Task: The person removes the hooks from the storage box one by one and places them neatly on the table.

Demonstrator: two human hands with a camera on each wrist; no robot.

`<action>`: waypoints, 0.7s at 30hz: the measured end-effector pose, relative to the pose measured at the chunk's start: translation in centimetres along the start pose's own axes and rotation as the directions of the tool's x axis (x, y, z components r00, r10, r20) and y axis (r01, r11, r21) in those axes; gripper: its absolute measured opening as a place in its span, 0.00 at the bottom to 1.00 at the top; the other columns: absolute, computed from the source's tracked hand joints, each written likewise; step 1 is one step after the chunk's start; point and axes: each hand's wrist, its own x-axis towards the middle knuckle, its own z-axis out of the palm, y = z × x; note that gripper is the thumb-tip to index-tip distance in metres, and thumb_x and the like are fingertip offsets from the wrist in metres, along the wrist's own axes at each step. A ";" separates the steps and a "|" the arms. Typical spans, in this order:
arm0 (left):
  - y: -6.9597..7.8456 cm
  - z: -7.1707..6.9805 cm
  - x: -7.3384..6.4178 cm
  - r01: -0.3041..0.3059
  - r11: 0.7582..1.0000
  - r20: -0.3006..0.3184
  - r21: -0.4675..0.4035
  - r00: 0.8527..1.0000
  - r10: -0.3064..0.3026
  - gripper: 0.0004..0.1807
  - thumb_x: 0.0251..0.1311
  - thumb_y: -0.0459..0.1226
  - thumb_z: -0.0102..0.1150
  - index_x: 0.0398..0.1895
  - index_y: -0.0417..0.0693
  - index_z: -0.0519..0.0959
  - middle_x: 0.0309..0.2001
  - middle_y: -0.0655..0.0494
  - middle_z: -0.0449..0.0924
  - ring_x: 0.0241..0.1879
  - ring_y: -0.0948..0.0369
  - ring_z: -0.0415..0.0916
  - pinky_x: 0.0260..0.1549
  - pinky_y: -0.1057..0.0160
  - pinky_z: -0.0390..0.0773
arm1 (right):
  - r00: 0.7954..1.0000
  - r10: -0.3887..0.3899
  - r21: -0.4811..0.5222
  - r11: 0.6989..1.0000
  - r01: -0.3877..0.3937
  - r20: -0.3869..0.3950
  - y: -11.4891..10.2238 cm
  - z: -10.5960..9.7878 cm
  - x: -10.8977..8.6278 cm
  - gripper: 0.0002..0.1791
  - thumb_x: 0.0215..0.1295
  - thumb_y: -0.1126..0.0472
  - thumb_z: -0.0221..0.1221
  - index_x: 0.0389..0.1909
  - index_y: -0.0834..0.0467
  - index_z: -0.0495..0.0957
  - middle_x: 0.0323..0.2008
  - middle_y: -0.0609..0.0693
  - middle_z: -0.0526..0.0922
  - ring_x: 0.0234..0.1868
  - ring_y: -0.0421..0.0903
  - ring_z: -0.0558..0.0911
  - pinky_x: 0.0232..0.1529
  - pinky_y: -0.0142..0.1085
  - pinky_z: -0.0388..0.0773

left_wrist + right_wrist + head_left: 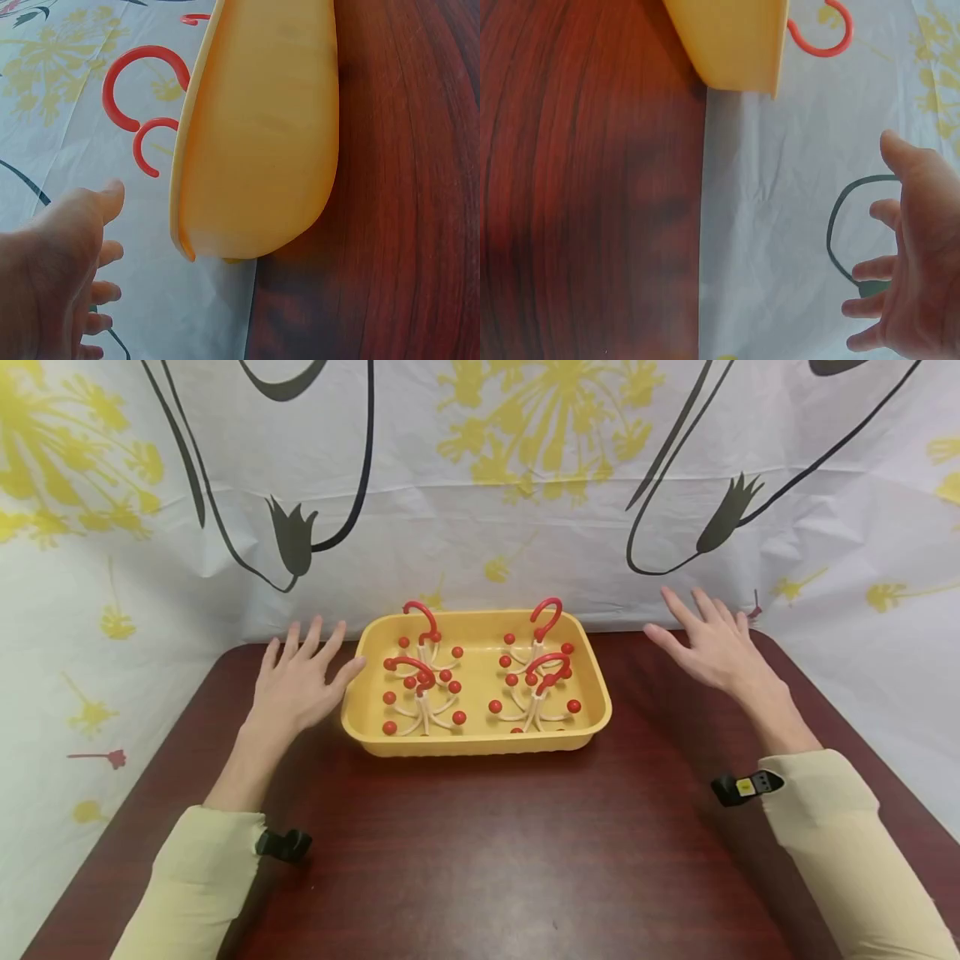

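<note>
A yellow plastic tray sits at the back of the table. It holds several small hangers, each with white arms tipped with red balls and a curved red hook on top. To the tray's left my left hand is raised with fingers spread, its thumb overlapping the rim in the head view. The left wrist view shows that hand apart from the tray wall. My right hand, fingers extended, is held off to the tray's right. Both hands are bare of any object.
Dark red-brown wood makes up the tabletop. A white cloth with yellow and grey plant prints hangs directly behind the tray and along both sides. Black wrist devices are strapped over both pale sleeves.
</note>
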 end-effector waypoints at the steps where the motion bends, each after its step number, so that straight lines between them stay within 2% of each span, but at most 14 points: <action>1: 0.0 0.0 0.0 -0.001 1.000 0.001 -0.003 1.000 0.001 0.46 0.70 0.69 0.28 0.82 0.51 0.47 0.79 0.38 0.42 0.77 0.36 0.35 0.71 0.35 0.36 | 1.000 -0.006 0.006 1.000 0.006 -0.006 -0.2 -0.1 -0.1 0.45 0.73 0.29 0.41 0.82 0.49 0.45 0.77 0.71 0.44 0.74 0.75 0.45 0.66 0.73 0.35; 9: 0.3 0.5 0.1 -0.004 0.999 0.007 -0.045 1.000 0.004 0.44 0.72 0.66 0.30 0.82 0.50 0.47 0.77 0.33 0.49 0.75 0.34 0.46 0.68 0.33 0.50 | 0.999 -0.042 0.064 0.997 0.044 -0.034 -1.3 -0.4 -0.4 0.43 0.74 0.32 0.43 0.81 0.49 0.48 0.76 0.71 0.46 0.76 0.69 0.47 0.69 0.69 0.39; 16: 0.5 1.0 0.2 -0.007 0.990 -0.045 -0.140 0.999 0.001 0.44 0.73 0.64 0.34 0.82 0.47 0.45 0.72 0.30 0.59 0.68 0.35 0.61 0.61 0.33 0.64 | 0.994 -0.085 0.124 0.988 0.093 -0.071 -2.2 -0.5 -0.7 0.40 0.76 0.35 0.44 0.81 0.49 0.50 0.76 0.69 0.49 0.72 0.75 0.55 0.66 0.70 0.50; 21: 0.6 1.6 0.4 0.004 0.979 -0.052 -0.202 0.999 -0.015 0.45 0.73 0.64 0.33 0.82 0.46 0.45 0.70 0.29 0.60 0.67 0.35 0.63 0.58 0.31 0.66 | 0.988 -0.126 0.169 0.976 0.140 -0.090 -3.3 -0.5 -0.7 0.39 0.76 0.37 0.46 0.81 0.49 0.51 0.76 0.65 0.54 0.74 0.67 0.57 0.69 0.64 0.51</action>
